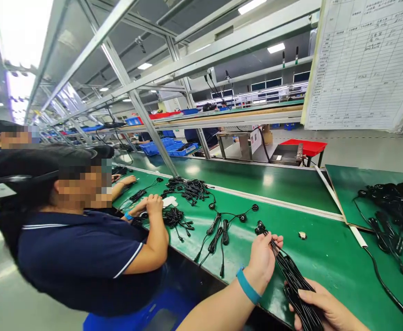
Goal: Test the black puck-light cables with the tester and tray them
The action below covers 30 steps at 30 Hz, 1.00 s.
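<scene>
A bundle of black cables [293,271] stretches between my two hands above the green bench. My left hand [264,255], with a blue band on its wrist, is closed around the upper end, where small black round heads [261,227] stick out past the fingers. Around the lower, looped part, my right hand [317,303] is wrapped with its thumb on top. Left of my hands, several coiled black cables [217,236] lie on the green mat [243,253]. A small pale piece [302,235] rests on the mat beyond the bundle.
A co-worker [84,248] sits at my left, hands [153,204] over a cable pile [175,216]. Another cable heap [187,188] lies farther back. At the right, a raised green board [346,179] bears tangled black cables [394,211]. A paper sheet [363,69] hangs at upper right.
</scene>
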Motion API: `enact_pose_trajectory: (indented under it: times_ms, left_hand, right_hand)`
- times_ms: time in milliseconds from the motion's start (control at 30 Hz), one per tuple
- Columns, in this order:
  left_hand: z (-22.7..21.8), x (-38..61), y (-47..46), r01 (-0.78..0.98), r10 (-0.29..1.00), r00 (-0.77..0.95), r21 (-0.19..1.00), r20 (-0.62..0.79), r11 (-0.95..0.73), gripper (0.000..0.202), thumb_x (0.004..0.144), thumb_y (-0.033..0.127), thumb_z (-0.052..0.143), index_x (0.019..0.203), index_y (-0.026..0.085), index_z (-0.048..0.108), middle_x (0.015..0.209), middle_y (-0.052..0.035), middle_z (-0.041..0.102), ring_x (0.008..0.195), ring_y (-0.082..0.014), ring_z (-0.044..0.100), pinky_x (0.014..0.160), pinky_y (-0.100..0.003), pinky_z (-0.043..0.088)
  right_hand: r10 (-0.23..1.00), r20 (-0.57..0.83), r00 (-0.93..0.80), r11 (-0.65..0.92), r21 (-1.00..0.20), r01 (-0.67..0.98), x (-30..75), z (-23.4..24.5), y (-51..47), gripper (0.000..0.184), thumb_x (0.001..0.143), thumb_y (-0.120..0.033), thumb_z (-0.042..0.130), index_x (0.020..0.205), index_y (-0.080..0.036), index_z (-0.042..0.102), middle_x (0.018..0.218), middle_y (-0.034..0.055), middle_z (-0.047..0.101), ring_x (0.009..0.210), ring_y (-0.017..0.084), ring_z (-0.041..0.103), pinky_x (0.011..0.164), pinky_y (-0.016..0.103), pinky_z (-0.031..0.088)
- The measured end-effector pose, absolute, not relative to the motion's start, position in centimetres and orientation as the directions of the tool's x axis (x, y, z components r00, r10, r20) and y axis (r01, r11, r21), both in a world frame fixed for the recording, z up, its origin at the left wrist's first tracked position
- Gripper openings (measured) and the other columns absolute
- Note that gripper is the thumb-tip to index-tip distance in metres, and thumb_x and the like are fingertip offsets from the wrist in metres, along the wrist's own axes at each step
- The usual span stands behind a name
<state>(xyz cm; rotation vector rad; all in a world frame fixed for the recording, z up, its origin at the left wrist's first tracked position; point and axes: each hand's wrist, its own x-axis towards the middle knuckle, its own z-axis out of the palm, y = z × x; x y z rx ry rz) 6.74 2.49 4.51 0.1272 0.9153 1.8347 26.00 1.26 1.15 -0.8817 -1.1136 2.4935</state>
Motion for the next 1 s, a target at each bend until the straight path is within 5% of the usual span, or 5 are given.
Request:
enact_pose_trajectory:
  times_ms: [433,600,767,867,1000]
  left_hand:
    - [-0.5,8.1,-3.5,-0.419,0.900,-0.198,0.864,-0.388,0.280,0.063,0.070,0.054,0.086,0.113,0.015,0.061,0.110,-0.0150,0.070,0.092,-0.0224,0.070,0.078,-0.033,0.057]
    - [-2.5,4.9,-5.1,-0.082,0.938,-0.210,0.961,-0.276,0.264,0.055,0.080,0.061,0.073,0.108,0.015,0.064,0.093,-0.0115,0.072,0.067,-0.0175,0.065,0.056,-0.029,0.052]
    - [-2.4,-0.2,-4.4,0.371,0.887,-0.447,0.926,0.117,0.065,0.040,0.093,0.055,0.060,0.102,0.018,0.068,0.090,-0.0094,0.070,0.075,-0.0201,0.064,0.067,-0.033,0.053]
    - [-2.3,-2.8,-2.6,0.574,0.842,-0.457,0.818,0.285,0.034,0.041,0.094,0.054,0.058,0.109,0.017,0.068,0.097,-0.0104,0.066,0.078,-0.0220,0.062,0.070,-0.036,0.053]
    - [-3.0,-4.0,-0.7,0.660,0.909,-0.315,0.751,0.271,0.005,0.043,0.092,0.055,0.060,0.113,0.018,0.068,0.096,-0.0080,0.066,0.072,-0.0207,0.060,0.073,-0.039,0.053]
  right_hand:
    - [0.560,-0.638,-0.528,-0.547,-0.764,0.343,33.1,2.2,6.6,0.063,0.082,-0.067,0.076,0.115,-0.019,0.054,0.094,0.0087,0.071,0.063,0.019,0.068,0.050,0.029,0.056]
    - [0.885,-0.292,-0.362,0.018,-0.756,0.655,35.4,1.6,7.4,0.056,0.086,-0.059,0.072,0.122,-0.018,0.063,0.110,0.0126,0.070,0.094,0.027,0.067,0.087,0.044,0.058]
    - [0.910,0.140,-0.391,0.402,-0.530,0.747,35.5,0.5,5.5,0.038,0.096,-0.047,0.061,0.123,-0.020,0.066,0.135,0.0151,0.060,0.128,0.035,0.053,0.110,0.057,0.044]
    - [0.872,0.174,-0.457,0.482,-0.463,0.744,34.8,-0.1,4.9,0.028,0.100,-0.041,0.057,0.118,-0.022,0.068,0.133,0.0141,0.061,0.125,0.033,0.054,0.106,0.055,0.047]
    - [0.856,0.158,-0.493,0.511,-0.406,0.757,33.8,-0.6,5.1,0.022,0.097,-0.034,0.065,0.114,-0.021,0.069,0.131,0.0134,0.060,0.121,0.032,0.055,0.102,0.052,0.050]
